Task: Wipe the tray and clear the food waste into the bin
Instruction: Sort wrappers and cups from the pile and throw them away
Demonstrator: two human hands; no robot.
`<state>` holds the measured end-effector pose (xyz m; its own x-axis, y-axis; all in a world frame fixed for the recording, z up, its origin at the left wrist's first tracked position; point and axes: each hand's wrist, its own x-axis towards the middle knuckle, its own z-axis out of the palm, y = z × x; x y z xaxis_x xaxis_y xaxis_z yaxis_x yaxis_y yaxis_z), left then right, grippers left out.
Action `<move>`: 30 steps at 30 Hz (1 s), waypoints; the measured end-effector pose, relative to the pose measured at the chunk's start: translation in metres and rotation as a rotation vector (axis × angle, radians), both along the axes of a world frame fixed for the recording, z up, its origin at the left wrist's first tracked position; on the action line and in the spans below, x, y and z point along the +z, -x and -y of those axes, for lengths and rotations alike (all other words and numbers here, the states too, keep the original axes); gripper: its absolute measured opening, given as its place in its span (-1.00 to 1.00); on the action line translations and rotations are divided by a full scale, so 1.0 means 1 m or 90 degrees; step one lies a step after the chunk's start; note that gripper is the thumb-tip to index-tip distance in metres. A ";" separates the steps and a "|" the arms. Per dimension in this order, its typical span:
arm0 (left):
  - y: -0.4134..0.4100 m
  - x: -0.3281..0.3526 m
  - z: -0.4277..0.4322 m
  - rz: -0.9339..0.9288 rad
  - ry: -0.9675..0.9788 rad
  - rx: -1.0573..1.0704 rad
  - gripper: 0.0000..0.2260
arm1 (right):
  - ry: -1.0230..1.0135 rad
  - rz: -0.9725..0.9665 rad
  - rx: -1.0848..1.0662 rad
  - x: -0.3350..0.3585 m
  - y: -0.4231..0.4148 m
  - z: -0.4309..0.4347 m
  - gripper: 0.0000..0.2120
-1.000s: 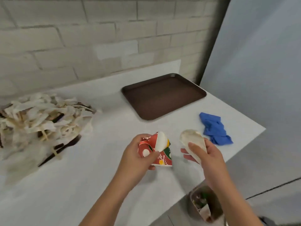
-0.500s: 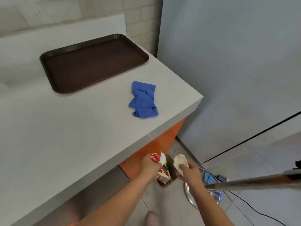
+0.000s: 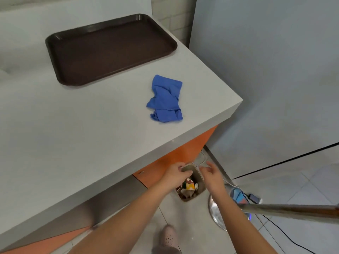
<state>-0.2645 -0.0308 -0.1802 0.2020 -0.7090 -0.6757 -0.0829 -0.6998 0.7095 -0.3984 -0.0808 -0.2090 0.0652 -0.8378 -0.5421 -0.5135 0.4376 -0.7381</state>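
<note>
A dark brown tray (image 3: 110,46) lies bare at the back of the white counter (image 3: 73,134). A crumpled blue cloth (image 3: 166,99) rests near the counter's right corner. Below the counter edge stands a small bin (image 3: 199,180) on the floor, holding the red printed paper cup and other waste (image 3: 187,187). My left hand (image 3: 175,176) hovers over the bin's left rim with fingers curled and nothing in them. My right hand (image 3: 211,176) is over the bin's right side, fingers spread and holding nothing.
The counter's side panel (image 3: 176,158) is orange. A metal pole (image 3: 289,210) crosses at the right above a round metal base (image 3: 217,211). A blue device (image 3: 238,194) with black cables lies on the tiled floor. My shoe (image 3: 169,235) is at the bottom.
Both hands went from the counter down to the bin. The paper cup and the white lid left my hands and now lie in the bin. The view swung right.
</note>
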 end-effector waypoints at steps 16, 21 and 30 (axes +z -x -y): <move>-0.219 0.218 -0.158 -0.037 0.287 0.328 -0.81 | 0.306 0.406 0.307 0.215 -0.252 -0.091 -0.90; -0.324 0.234 -0.237 -0.006 0.311 0.437 -0.80 | 0.278 0.465 0.361 0.231 -0.372 -0.148 -0.92; -0.509 0.254 -0.361 0.080 0.319 0.549 -0.84 | 0.323 0.455 0.353 0.244 -0.575 -0.205 -0.85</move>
